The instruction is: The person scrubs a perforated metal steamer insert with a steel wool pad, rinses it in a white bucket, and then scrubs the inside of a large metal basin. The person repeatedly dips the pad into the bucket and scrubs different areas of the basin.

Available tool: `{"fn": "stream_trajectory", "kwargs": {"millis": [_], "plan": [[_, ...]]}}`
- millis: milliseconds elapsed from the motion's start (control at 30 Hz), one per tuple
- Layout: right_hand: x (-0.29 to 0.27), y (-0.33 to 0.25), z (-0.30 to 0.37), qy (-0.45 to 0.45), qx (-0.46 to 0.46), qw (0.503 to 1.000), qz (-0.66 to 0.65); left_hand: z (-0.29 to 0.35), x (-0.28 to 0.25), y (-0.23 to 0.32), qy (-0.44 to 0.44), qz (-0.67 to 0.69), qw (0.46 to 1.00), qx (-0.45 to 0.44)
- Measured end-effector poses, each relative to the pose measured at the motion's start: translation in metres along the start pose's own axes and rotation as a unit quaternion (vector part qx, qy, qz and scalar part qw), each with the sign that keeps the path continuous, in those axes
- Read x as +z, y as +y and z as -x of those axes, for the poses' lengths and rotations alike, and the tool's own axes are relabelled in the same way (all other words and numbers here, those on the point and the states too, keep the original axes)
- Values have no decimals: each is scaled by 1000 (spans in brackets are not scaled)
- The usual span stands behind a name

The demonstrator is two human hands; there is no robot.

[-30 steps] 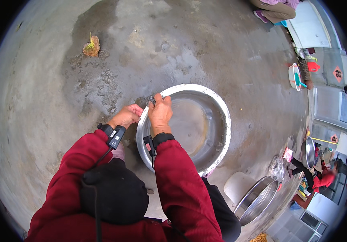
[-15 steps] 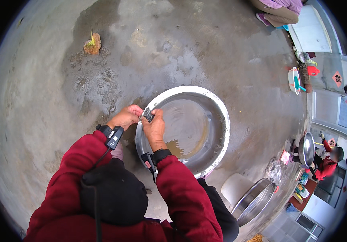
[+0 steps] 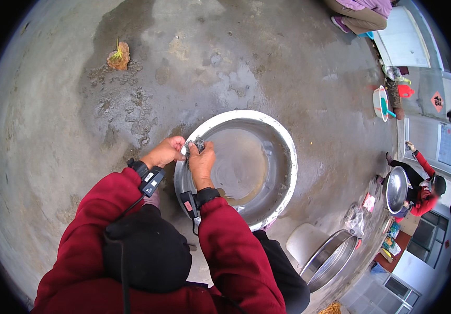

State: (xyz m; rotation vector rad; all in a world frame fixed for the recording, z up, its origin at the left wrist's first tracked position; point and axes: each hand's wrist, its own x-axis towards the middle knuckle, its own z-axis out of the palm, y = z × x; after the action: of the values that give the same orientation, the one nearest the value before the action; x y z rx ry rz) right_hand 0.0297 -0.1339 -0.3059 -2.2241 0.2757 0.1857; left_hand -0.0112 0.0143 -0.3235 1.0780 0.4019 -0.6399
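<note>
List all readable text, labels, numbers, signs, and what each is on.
Red diamond wall sign: one large dark character, not transcribed.
Left wrist device: pale label, too small to read.
Right wrist device: reddish label, too small.
Red-and-white packet: too blurred.
Metal basin: none visible.

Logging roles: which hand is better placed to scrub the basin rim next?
Probably the right hand: its fingers hold the grey scrubber at the basin's rim; the left hand is at its outer edge.
</note>
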Motion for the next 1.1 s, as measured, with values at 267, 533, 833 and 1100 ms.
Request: {"fn": "stream_trajectory", "kwargs": {"millis": [267, 533, 833, 1100], "plan": [[-11, 4, -5, -35, 12, 997, -70, -2, 1, -3, 10, -16, 1000, 11], [1, 3, 4, 5, -53, 997, -61, -7, -3, -2, 16, -65, 998, 12], [-3, -4, -6, -24, 35, 999, -8, -2, -1, 3, 9, -74, 997, 5], [-1, -3, -5, -95, 68, 993, 16, -2, 1, 2, 18, -63, 998, 5]]}}
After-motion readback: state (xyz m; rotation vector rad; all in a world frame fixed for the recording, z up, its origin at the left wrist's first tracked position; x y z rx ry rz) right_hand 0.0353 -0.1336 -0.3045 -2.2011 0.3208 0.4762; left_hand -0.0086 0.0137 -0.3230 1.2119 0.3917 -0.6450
